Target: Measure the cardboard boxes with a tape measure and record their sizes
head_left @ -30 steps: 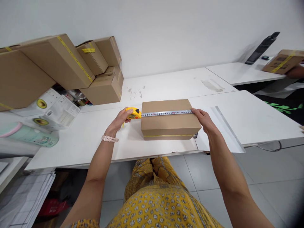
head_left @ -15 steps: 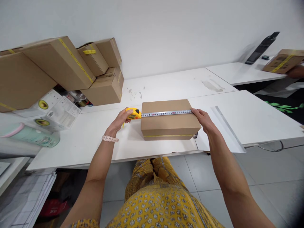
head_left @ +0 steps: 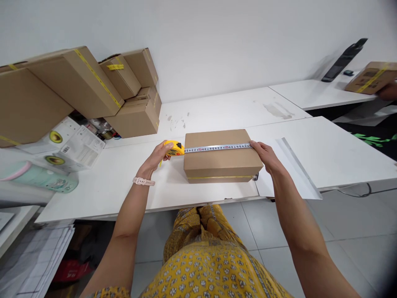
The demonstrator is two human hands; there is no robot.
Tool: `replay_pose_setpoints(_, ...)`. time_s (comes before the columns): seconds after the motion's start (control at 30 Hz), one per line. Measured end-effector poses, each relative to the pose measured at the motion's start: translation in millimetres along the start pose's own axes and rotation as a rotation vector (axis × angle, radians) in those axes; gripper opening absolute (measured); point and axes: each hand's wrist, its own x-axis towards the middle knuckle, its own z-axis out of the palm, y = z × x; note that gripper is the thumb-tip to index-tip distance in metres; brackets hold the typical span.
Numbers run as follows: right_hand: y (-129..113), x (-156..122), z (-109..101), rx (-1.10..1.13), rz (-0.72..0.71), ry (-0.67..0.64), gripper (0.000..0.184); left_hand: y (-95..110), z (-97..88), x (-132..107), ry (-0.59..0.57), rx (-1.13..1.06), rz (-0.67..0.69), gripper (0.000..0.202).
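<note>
A closed brown cardboard box [head_left: 220, 161] lies on the white table in front of me. Across its top runs the extended metal blade [head_left: 217, 148] of a tape measure, printed side up. My left hand [head_left: 158, 156] grips the yellow tape measure case [head_left: 174, 148] right at the box's left edge. At the right edge, my right hand [head_left: 263, 153] pinches the blade's end against the box; the very tip is hidden under the fingers. Yellow tape [head_left: 220, 177] runs along the box's front side.
Several cardboard boxes [head_left: 96, 82] are stacked at the left, beside avocado-printed cartons [head_left: 83, 145] and a mint tumbler [head_left: 40, 177]. White paper [head_left: 285, 174] lies right of the box. Far right are a dark bottle [head_left: 344, 62] and another person's hand [head_left: 387, 92] at a taped box [head_left: 370, 78].
Both hands, the tape measure and the box stay in place. Only the view has shifted very slightly.
</note>
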Motion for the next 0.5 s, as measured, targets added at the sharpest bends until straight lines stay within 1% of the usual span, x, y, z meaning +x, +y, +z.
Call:
replay_pose_setpoints(0.23,-1,1,-2,-0.041,-0.023,-0.013,0.048,-2,-1.0,0,0.000,0.009,0.002,0.053)
replay_pose_setpoints(0.37,-7,-1,-2,-0.075,-0.026,-0.027,0.046,-3,-1.3,1,0.012,0.014,0.003,0.053)
replay_pose_setpoints(0.43,-11,-2,-3,-0.118,-0.028,-0.038,0.044,0,-1.0,0,0.026,0.029,0.006,0.050)
replay_pose_setpoints(0.5,-14,-2,-7,-0.181,-0.047,-0.051,0.043,8,-0.3,-3,0.024,0.050,0.027,0.048)
